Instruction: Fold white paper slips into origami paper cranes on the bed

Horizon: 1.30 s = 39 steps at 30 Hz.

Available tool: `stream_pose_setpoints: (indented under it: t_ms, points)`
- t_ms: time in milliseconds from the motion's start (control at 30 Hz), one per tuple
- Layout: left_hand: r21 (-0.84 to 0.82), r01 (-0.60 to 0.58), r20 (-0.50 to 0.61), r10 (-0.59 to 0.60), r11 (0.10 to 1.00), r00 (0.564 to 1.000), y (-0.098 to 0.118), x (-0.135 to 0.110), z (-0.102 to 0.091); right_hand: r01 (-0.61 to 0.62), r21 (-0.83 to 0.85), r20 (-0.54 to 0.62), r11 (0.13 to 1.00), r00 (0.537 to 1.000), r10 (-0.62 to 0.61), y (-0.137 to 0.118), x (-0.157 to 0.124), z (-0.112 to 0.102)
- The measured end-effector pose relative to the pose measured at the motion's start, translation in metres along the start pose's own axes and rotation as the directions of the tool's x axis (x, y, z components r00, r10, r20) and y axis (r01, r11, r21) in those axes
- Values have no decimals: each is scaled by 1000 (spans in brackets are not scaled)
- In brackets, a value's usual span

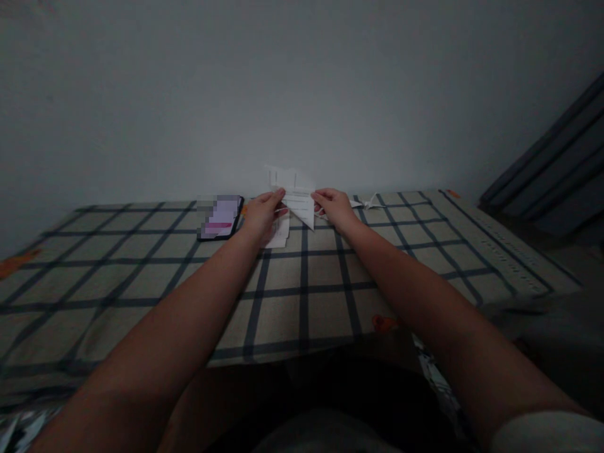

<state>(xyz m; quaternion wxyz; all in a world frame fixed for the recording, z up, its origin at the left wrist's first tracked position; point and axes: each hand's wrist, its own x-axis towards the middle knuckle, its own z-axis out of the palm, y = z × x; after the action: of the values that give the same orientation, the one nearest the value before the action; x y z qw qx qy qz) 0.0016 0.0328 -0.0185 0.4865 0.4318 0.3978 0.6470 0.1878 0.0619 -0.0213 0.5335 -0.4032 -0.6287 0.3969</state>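
A folded white sheet of paper (296, 196) is held up between both hands, near the wall at the far edge of the checked cloth (302, 296). My left hand (262, 214) pinches the sheet's left side with closed fingers. My right hand (336, 207) grips its right side, fingers closed too. Another white paper (280, 236) lies flat on the cloth just under my left hand.
A phone (219, 218) with a lit screen lies on the cloth left of my left hand. A small crumpled white piece (370, 202) rests to the right of my right hand. A plain wall rises behind. Dark striped fabric (557, 176) hangs at the far right.
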Motion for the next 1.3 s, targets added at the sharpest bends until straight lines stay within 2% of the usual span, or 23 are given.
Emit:
stream_pose_setpoints:
  t_ms: [333, 533, 800, 967, 1100, 1233, 1300]
  points:
    - [-85, -6, -61, 1, 996, 998, 0, 4, -3, 9, 10, 13, 1000, 1000, -9, 2, 1, 0]
    - [-70, -72, -98, 65, 995, 993, 2, 4, -4, -2, 18, 11, 1000, 1000, 2, 4, 2, 1]
    - [-144, -28, -97, 14, 989, 995, -3, 13, -10, -6, 22, 22, 1000, 1000, 6, 2, 0, 1]
    - [-110, -38, -109, 26, 993, 994, -4, 17, -13, 1, 19, 24, 1000, 1000, -2, 2, 0, 2]
    - [-38, -23, -24, 23, 999, 999, -3, 10, -10, 0, 21, 0, 1000, 1000, 0, 0, -1, 2]
    - [61, 86, 162, -94, 994, 982, -3, -1, -1, 34, 18, 0, 999, 999, -34, -1, -2, 3]
    - [117, 109, 212, -133, 987, 968, -4, -5, 2, 42, 15, 5, 999, 999, -42, -1, -2, 3]
